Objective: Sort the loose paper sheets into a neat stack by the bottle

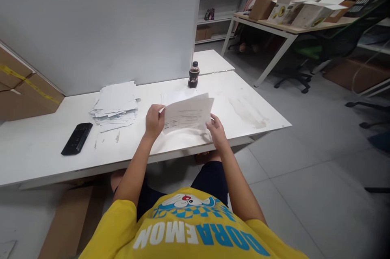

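Between my two hands, a few white paper sheets (pixel 189 114) with printed text are held up above the white table, slightly bowed. My left hand (pixel 154 121) grips their left edge, with the thumb on the near face. At the right edge, my right hand (pixel 217 129) pinches the sheets between thumb and fingers. To the left lies an uneven stack of paper (pixel 117 102). A small bottle of dark drink (pixel 193 75) with a black cap stands upright behind the sheets.
A black phone-like device (pixel 77 139) lies on the white table (pixel 146 149) at left. Cardboard boxes (pixel 30 92) stand at the far left, against a white partition (pixel 100 23). At the right are a desk with boxes (pixel 307 15) and an office chair (pixel 323 47).
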Demonstrator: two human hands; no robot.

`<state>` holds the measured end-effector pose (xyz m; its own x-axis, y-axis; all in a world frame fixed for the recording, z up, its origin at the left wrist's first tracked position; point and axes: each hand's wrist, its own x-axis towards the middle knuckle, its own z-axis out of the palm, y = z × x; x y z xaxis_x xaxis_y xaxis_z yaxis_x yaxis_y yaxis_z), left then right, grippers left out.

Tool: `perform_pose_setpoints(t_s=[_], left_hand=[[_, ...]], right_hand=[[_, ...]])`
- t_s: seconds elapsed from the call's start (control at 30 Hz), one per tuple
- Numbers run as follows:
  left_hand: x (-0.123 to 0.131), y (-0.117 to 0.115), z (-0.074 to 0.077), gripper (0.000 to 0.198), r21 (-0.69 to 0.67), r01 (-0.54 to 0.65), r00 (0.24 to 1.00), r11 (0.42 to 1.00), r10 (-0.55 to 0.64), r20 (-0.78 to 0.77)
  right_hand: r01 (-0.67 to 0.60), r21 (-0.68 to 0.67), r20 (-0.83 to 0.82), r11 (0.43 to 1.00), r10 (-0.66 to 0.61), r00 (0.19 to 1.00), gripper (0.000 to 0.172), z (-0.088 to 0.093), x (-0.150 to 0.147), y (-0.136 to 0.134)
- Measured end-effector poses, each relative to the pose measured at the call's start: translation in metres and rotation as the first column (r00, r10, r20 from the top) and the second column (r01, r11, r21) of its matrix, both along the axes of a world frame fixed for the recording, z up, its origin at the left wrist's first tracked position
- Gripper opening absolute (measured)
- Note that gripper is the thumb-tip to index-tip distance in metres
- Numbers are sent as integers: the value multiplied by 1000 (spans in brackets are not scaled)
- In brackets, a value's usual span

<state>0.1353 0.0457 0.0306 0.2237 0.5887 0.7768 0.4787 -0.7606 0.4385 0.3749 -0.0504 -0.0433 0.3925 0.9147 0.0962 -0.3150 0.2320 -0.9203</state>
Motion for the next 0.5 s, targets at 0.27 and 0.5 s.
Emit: perform_pose_setpoints(t_s=[0.27, 0.5], left_hand=[[-9, -9, -26, 26, 113, 82, 985, 990, -63, -162], [12, -42, -57, 53, 20, -9, 961, 1000, 3, 277]], right_hand=[[36, -58, 310, 998, -16, 950, 21, 17, 8, 4], [59, 13, 304, 998, -61, 951, 16, 27, 8, 4]])
